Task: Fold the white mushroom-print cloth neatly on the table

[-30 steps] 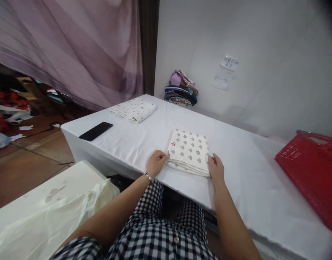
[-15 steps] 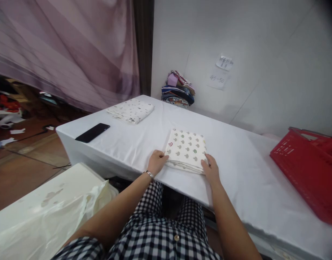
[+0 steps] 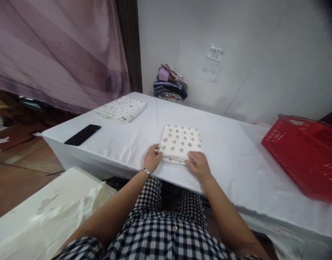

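- The bare right hand has shifted to the near edge of the folded white mushroom-print cloth, pinching it — likely to align layers.
- The bare left hand, apart, touches its left side — perhaps bracing; grip unclear.
- Beyond, leftward: flat black phone, well clear.

A head-worn camera looks forward and down, close above a long, white, cloth-covered table, facing a flat, pale-grey wall beyond.
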Demonstrator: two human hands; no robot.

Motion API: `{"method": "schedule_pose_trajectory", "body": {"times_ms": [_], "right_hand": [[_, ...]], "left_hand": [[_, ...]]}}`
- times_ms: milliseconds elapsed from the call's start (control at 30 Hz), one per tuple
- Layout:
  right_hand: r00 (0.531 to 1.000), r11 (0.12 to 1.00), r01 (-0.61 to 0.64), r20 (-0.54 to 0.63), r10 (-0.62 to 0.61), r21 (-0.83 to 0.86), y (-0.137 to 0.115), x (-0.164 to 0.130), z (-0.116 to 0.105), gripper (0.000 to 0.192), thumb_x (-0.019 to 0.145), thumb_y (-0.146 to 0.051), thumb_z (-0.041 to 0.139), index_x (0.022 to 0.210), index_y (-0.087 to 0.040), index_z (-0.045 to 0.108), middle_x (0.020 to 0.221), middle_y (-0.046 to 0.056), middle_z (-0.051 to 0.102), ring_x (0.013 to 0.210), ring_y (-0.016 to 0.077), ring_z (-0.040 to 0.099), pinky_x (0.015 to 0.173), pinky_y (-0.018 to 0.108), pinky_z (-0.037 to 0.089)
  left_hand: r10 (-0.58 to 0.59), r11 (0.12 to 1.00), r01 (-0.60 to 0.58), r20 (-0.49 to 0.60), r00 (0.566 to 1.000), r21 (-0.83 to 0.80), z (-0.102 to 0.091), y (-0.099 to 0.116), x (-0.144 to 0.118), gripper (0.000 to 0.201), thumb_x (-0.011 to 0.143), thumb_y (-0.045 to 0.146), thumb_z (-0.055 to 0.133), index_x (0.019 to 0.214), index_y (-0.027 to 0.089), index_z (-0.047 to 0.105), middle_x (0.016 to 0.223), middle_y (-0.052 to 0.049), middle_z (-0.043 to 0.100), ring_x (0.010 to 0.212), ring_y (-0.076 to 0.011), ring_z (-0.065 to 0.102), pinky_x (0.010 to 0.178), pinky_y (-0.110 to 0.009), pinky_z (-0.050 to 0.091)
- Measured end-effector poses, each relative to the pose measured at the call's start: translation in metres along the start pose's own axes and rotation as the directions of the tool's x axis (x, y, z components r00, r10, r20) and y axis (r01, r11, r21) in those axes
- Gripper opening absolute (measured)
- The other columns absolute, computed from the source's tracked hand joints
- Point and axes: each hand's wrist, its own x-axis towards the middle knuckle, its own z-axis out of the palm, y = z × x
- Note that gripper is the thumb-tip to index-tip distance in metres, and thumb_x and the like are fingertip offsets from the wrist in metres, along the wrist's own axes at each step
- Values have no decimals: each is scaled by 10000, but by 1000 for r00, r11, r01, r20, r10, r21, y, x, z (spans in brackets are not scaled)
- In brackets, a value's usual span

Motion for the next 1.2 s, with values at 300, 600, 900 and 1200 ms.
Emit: {"method": "schedule_pose_trajectory", "body": {"times_ms": [300, 600, 900, 1200], "right_hand": [[984, 989, 145, -102, -144, -5, 4, -2, 4, 206, 871, -273, 530, 1031, -200, 637, 1042, 91, 658, 987, 220, 584, 871, 409, 434], [983, 994, 107, -152, -107, -6, 0, 0, 5, 211, 870, -236, 505, 1036, -187, 625, 1060, 98, 641, 1022, 221, 563, 898, 418, 440], [982, 996, 69, -172, -77, -51, -1, 1, 7, 220, 915, -193, 421, 957, -179, 636, 959, 84, 660, 928, 202, 575, 853, 395, 441], [983, 996, 90, -157, -92, -23, -1, 0, 8, 189, 911, -195, 450, 993, -190, 620, 976, 74, 652, 945, 198, 569, 838, 378, 452]], "left_hand": [[664, 670, -684, 180, 726, 288, 4, 20, -13, 229, 857, 263, 515, 1055, 234, 626, 1272, -68, 545, 1245, -256, 408, 987, -447, 353], [630, 674, -680, 256, 733, 289, 20, 24, 2, 169, 834, 277, 577, 969, 246, 674, 1031, -44, 656, 982, -215, 555, 883, -405, 386], [578, 713, -634, 261, 773, 298, 22, 35, 1, 160, 864, 270, 528, 841, 233, 682, 935, -30, 659, 903, -199, 555, 831, -390, 376], [612, 708, -657, 240, 754, 259, 19, 31, -2, 186, 903, 269, 469, 833, 207, 630, 922, -33, 643, 897, -185, 535, 819, -356, 364]]}}
